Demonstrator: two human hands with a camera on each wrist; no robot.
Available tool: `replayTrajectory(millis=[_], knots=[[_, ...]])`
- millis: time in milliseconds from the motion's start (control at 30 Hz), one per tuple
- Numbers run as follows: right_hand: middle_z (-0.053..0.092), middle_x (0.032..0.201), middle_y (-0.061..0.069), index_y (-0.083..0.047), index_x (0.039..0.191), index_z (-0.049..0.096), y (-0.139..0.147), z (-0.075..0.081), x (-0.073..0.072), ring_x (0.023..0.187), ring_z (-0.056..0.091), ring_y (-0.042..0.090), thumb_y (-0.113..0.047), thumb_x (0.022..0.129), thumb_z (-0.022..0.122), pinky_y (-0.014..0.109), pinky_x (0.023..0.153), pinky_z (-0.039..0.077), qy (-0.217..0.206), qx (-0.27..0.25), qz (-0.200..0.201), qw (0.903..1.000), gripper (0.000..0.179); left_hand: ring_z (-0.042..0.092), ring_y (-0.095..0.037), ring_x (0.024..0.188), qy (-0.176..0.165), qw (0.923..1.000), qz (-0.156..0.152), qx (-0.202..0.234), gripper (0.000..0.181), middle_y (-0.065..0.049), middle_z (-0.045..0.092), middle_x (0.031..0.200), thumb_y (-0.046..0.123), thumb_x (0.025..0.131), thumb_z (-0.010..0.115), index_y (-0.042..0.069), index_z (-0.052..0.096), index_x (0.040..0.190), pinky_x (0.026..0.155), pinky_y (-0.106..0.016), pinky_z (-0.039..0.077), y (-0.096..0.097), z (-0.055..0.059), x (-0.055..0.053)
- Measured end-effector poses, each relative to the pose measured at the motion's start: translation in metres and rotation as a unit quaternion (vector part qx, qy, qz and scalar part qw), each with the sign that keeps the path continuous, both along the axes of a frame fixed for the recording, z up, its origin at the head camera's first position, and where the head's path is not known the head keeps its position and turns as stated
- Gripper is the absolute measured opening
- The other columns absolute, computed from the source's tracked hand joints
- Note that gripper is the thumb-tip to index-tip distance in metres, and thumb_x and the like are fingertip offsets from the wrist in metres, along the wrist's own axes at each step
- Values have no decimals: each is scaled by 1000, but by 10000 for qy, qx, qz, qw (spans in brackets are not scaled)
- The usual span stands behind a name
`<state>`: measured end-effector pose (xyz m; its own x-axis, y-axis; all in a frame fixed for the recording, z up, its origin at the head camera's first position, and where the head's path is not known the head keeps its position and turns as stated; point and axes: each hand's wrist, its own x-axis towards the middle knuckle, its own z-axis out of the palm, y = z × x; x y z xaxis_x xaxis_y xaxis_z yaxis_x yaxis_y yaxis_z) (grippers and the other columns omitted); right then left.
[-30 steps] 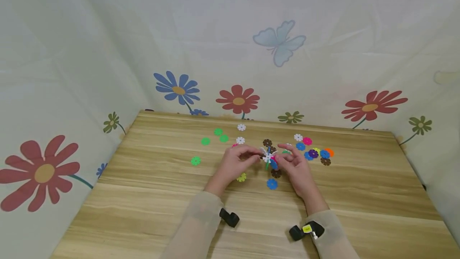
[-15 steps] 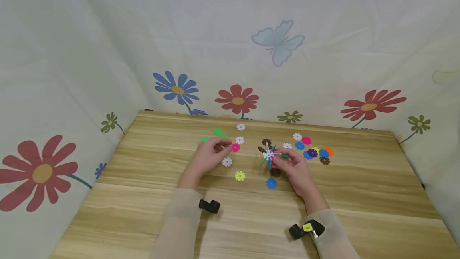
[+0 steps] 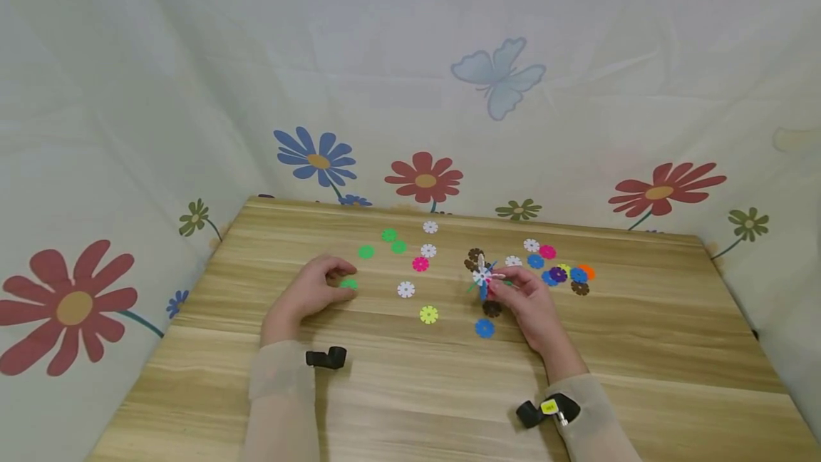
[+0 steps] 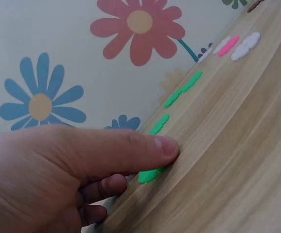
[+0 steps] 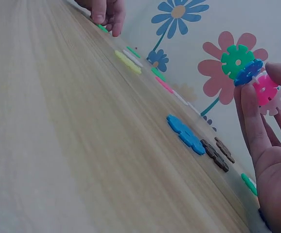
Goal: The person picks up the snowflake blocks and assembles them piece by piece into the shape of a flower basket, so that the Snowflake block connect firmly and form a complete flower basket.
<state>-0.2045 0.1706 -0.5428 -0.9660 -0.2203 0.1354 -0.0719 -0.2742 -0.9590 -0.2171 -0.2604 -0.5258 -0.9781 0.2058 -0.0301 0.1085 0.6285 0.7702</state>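
Observation:
My right hand point(image 3: 531, 306) holds a cluster of interlocking notched discs point(image 3: 482, 277) above the table, pinched between thumb and fingers. In the right wrist view its green disc point(image 5: 236, 61), blue disc point(image 5: 248, 73) and pink disc point(image 5: 265, 90) show, with a white one partly behind the fingers. To the left, my left hand point(image 3: 311, 292) is low over a loose green disc point(image 3: 348, 283), thumb on the near side and fingertips on the far side, a gap between them. The left wrist view has the thumb point(image 4: 150, 148) partly covering that green disc point(image 4: 149, 175).
Loose discs lie flat on the wooden table point(image 3: 398, 391): several green ones point(image 3: 366, 252), white ones point(image 3: 406, 289), a pink one point(image 3: 420, 264), a yellow one point(image 3: 428, 314) and a blue one point(image 3: 484, 328). A mixed group surrounds a purple disc point(image 3: 558, 274) at right. Flower-printed cloth point(image 3: 359, 55) stands behind.
My left hand has let go of the cluster and moved left across the table to the green disc. The right hand stays in place, still holding the cluster, which has turned slightly.

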Motion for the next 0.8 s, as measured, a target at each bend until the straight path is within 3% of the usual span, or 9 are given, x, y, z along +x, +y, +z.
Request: replayTrajectory(millis=[167, 267, 433, 567, 733, 800], knots=[[77, 109, 0, -5, 115, 72, 0, -1, 0, 93, 75, 11, 4, 105, 67, 29, 87, 64, -23, 27, 36, 10000, 14, 60, -27, 104, 153, 9988, 172, -426, 25, -12, 67, 115, 17, 93, 90, 7, 77, 111, 97, -46, 51, 6, 2, -3], [77, 109, 0, -5, 114, 72, 0, -2, 0, 93, 75, 12, 5, 105, 68, 29, 88, 64, -60, 42, 37, 10000, 14, 59, -24, 93, 265, 9986, 217, -403, 21, -9, 65, 102, 16, 95, 88, 7, 71, 105, 87, -42, 50, 18, 0, -9], [76, 106, 0, -2, 107, 68, 0, -2, 0, 88, 75, 11, 3, 104, 71, 28, 85, 64, -148, -21, 36, 9999, 6, 59, -21, 86, 477, 9979, 252, 370, 18, -6, 64, 94, 12, 100, 81, 7, 66, 108, 78, -35, 50, 58, 0, -15], [76, 103, 0, -3, 101, 65, -1, -1, 1, 85, 74, 11, 2, 104, 71, 27, 82, 64, -202, -66, 31, 9998, 8, 63, -21, 89, 766, 9890, 308, 1229, 20, -5, 72, 100, 12, 101, 81, 4, 73, 118, 80, -32, 53, 99, 1, -16], [77, 104, 0, -9, 109, 65, -1, 0, 1, 89, 76, 12, 5, 104, 68, 29, 85, 65, -251, -158, -59, 9995, 15, 66, -18, 81, 1020, 9787, 362, 1743, 13, -2, 81, 97, 10, 98, 84, 8, 84, 111, 73, -28, 53, 142, 1, -13], [76, 106, 1, -8, 115, 63, -1, 0, 1, 90, 76, 13, 7, 104, 68, 30, 85, 65, -265, -195, -93, 9994, 19, 69, -15, 84, 1068, 9753, 360, 1901, 12, -2, 82, 99, 9, 98, 83, 9, 84, 110, 75, -27, 56, 154, 0, -11]])
